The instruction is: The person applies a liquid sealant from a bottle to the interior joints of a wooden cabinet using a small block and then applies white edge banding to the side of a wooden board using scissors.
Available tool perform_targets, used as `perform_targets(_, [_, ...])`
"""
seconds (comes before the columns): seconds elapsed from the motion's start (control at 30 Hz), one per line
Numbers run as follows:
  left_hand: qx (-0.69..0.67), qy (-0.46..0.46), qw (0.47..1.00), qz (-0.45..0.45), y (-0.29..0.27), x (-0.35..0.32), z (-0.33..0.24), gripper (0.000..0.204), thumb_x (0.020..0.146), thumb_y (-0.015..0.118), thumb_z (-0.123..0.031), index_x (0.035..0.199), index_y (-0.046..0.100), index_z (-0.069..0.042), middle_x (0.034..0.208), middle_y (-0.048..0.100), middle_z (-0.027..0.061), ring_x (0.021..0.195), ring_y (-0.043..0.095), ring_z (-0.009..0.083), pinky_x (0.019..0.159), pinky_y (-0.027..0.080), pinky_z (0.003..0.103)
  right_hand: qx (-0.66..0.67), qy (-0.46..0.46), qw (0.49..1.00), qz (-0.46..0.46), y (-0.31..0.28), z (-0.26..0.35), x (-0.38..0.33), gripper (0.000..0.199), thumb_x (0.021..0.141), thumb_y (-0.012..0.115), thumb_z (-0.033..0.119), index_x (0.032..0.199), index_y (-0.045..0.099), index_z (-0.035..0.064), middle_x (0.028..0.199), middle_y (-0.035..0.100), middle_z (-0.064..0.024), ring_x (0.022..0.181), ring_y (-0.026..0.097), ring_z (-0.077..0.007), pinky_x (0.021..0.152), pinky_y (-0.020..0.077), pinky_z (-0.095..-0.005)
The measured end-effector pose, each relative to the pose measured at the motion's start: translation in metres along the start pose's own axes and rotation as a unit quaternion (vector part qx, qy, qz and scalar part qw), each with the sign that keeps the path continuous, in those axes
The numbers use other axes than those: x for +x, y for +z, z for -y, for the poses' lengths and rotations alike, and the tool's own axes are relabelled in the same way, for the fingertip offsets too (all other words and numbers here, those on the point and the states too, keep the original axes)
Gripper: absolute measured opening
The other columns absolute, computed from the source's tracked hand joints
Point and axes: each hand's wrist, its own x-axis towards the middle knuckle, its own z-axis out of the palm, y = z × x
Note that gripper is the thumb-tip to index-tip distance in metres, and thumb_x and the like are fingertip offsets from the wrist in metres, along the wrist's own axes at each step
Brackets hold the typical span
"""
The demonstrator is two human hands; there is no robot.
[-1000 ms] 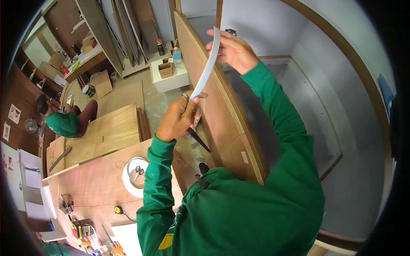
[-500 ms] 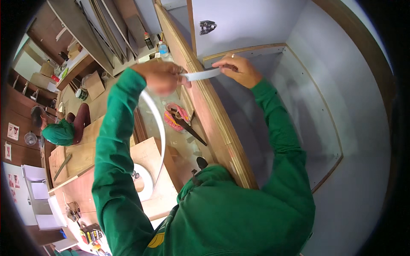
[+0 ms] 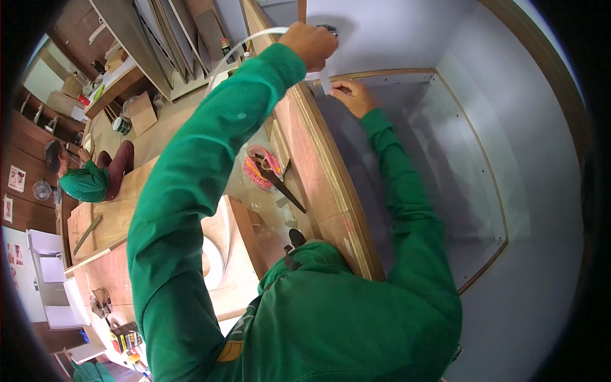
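Observation:
A white edging strip (image 3: 326, 81) runs between my hands above the plywood cabinet edge (image 3: 340, 181). My left hand (image 3: 310, 46) is closed around the strip, near a metal hinge (image 3: 329, 29) that it partly covers. Lower and to the right, my right hand (image 3: 354, 99) pinches the strip's short end between thumb and fingers, over the inside of the grey-white cabinet. From my left hand the strip arcs back to the left behind my sleeve. Its white roll (image 3: 214, 262) lies on a plywood box, half hidden by my left arm.
A hand saw (image 3: 284, 192) rests on a pink bundle (image 3: 259, 167) left of the cabinet edge. A person in green (image 3: 88, 181) sits at the far left by a wooden worktop (image 3: 121, 213). Tall boards (image 3: 168, 38) lean at the back.
My left hand has moved up and right, across the cabinet edge, drawing the strip along. My right hand has shifted slightly lower, and the strip between them now hangs steeply.

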Motion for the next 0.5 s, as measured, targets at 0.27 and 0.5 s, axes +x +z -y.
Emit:
perform_targets(0.27, [0.154,0.095,0.981,-0.075,0.014,0.017,-0.016,0.012,0.081,0.063,-0.011,0.073,0.07,-0.014,0.074,0.071,0.0037,0.074,0.07,0.0203,0.073,0.046,0.033,0.028,0.001,0.997,-0.072,0.028,-0.018,0.003,0.019,0.087,0.069,0.015,0.097,0.067,0.0002,0.086,0.07,-0.0078,0.076,0.065,-0.0133,0.071,0.0518,-0.0296])
perform_targets(0.5, [0.166,0.085,0.98,-0.072,0.009,0.022,-0.026,0.007,0.075,0.068,-0.011,0.07,0.066,-0.015,0.07,0.067,0.0027,0.078,0.068,0.0173,0.078,0.048,0.033,0.047,0.0,0.991,-0.121,0.034,-0.022,0.007,0.018,0.085,0.07,0.015,0.095,0.066,0.0,0.081,0.07,-0.009,0.073,0.066,-0.0148,0.068,0.0524,-0.0309])
